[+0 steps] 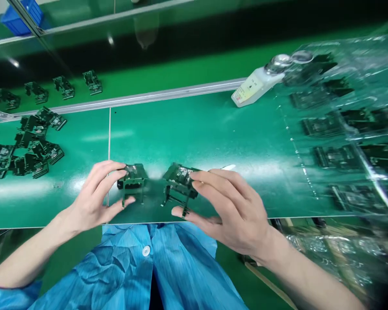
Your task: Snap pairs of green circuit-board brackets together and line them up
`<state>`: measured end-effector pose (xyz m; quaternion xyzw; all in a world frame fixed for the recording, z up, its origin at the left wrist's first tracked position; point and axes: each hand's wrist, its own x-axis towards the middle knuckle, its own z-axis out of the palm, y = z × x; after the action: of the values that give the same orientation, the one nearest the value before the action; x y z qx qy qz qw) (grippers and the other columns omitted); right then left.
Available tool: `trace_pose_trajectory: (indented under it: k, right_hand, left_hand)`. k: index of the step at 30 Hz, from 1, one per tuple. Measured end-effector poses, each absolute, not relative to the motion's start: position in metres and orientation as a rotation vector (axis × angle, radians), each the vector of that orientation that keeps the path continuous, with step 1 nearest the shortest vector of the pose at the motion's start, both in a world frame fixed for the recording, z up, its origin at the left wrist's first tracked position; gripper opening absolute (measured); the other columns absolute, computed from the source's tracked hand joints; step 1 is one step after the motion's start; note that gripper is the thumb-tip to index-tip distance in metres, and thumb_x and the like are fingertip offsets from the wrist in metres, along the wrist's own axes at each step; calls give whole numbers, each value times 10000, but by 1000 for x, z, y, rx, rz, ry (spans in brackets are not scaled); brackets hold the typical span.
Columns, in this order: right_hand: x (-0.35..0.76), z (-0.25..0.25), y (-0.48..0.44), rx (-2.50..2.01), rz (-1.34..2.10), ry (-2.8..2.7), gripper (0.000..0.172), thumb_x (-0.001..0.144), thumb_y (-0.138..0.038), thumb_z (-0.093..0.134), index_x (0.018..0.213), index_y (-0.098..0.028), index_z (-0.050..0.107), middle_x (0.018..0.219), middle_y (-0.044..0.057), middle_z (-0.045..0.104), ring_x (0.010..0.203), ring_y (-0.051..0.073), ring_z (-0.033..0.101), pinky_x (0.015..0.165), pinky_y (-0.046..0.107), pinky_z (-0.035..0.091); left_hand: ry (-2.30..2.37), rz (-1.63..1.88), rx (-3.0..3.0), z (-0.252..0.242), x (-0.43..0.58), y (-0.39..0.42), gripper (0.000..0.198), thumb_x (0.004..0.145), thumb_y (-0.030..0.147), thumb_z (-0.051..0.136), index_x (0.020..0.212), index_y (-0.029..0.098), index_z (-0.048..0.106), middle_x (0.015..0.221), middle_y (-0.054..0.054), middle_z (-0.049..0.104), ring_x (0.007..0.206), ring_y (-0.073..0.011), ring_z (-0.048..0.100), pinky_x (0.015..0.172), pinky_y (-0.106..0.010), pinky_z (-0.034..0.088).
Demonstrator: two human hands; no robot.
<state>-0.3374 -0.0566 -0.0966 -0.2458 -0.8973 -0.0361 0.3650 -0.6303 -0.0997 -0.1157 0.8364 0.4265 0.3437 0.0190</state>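
Between the thumb and fingers of my left hand (95, 196) is a small green circuit board assembly (134, 176) with legs pointing down. My right hand (231, 206) grips a second circuit board assembly (179, 178), slightly tilted, by its right side. The two assemblies are apart, with a narrow gap between them, above the front part of the green bench (181, 129). A thin pale pointed item (228, 167) shows partly behind my right hand; its kind is unclear.
Several similar assemblies (39, 146) lie bunched at the left, and others (64, 87) stand in a row along the raised ledge. A white bottle (257, 86) with a metal top is at back right. Beside it, clear plastic trays (349, 133) hold more boards. A blue bin (21, 17) sits at far left.
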Motion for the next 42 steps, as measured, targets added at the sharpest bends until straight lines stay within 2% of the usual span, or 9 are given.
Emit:
trace_pose_trajectory:
  k: [6,12,19,25,28,31,33,36,42]
  right_hand:
    - [-322,-47,-18,-96,-357,-2470,276,808,-167,735,890,-376,575,931,-152,751,867,113,725,783,284,617]
    - [-324,-28,-5,76,-475,-2479,221,824,-153,737,809,-328,604,922,-142,739,922,92,721,797,249,599]
    - [-317,-54,-12,45,-742,-2363,228,791,-134,726,779,-294,565,898,-88,729,968,183,730,785,369,615]
    - [-331,-105,-22,-476,-61,-1956,422,680,-272,853,986,-245,563,934,55,699,897,263,726,771,445,623]
    - [-350,-131,-33,-713,640,-1519,463,709,-352,826,1076,-242,567,934,49,696,844,226,717,699,378,617]
    - [-372,-148,-41,-758,1337,-974,316,812,-508,696,965,-243,616,886,32,725,809,217,719,681,386,614]
    - [-386,-152,-44,-716,1622,-624,323,812,-553,668,904,-244,637,909,30,744,858,231,721,715,422,616]
    - [-405,-151,-47,-663,1801,-299,336,745,-550,726,850,-237,663,910,29,756,858,226,708,763,435,610]
    - [-412,-146,-58,-719,1816,-214,389,734,-595,750,858,-236,664,879,14,732,872,204,679,838,407,589]
  left_hand:
    - [691,1282,3510,-93,-657,-60,335,714,76,749,921,335,696,1030,14,741,966,-222,677,890,-439,572]
    - [768,970,3166,-100,-674,-43,557,726,173,769,1104,557,625,846,128,738,686,-151,681,796,-342,553]
    - [788,958,3219,-109,-667,-49,557,702,157,755,1078,537,600,826,134,748,574,-132,648,666,-305,531]
    - [1097,1502,3022,-121,-637,-62,391,665,271,843,966,298,595,1034,-35,762,991,-261,718,877,-479,554]
    - [1248,1525,2195,-136,-619,-73,506,681,376,846,1084,247,568,1032,-82,740,992,-267,714,864,-470,576]
    - [1185,1483,1206,-143,-600,-80,379,835,536,651,1064,237,604,975,-83,724,911,-242,718,786,-430,604]
    - [1056,1429,747,-144,-587,-83,405,883,613,515,994,244,639,982,-83,721,944,-239,702,871,-467,589]
    - [913,1410,328,-142,-566,-86,464,854,662,504,954,241,669,982,-77,712,967,-214,674,988,-469,536]
    - [773,1409,-84,-139,-558,-93,507,705,603,731,990,185,690,980,-97,703,947,-220,669,962,-411,538]
